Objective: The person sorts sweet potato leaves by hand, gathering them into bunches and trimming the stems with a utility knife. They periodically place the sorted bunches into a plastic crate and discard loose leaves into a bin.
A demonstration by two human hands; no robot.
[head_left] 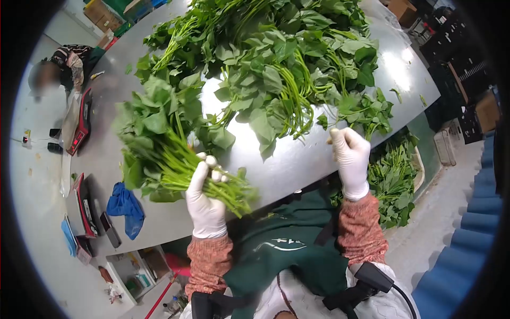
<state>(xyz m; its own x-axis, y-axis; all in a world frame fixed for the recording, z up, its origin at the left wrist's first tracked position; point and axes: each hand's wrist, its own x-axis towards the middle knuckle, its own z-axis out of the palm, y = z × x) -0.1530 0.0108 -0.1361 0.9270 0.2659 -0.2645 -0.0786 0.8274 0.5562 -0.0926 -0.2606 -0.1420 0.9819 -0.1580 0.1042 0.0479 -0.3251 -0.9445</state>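
My left hand (pixel 204 204), in a white glove, is closed around the green stems of a bunch of leafy greens (pixel 175 165). The bunch lies tilted, its broad leaves up to the left and its stem ends towards my right. My right hand (pixel 350 157), also gloved in white, is raised near the table's front edge with thumb and fingers pinched together. What it pinches, if anything, is too small to make out. Beyond both hands, a large heap of the same leafy greens (pixel 265 69) covers the far part of the metal table (pixel 255 165).
A crate of more greens (pixel 419 165) stands below the table on the right. Two red scales (pixel 82 122) and a blue cloth (pixel 126 207) are on the left. Another person (pixel 69 64) is at the far left. Black crates (pixel 465 66) are stacked at right.
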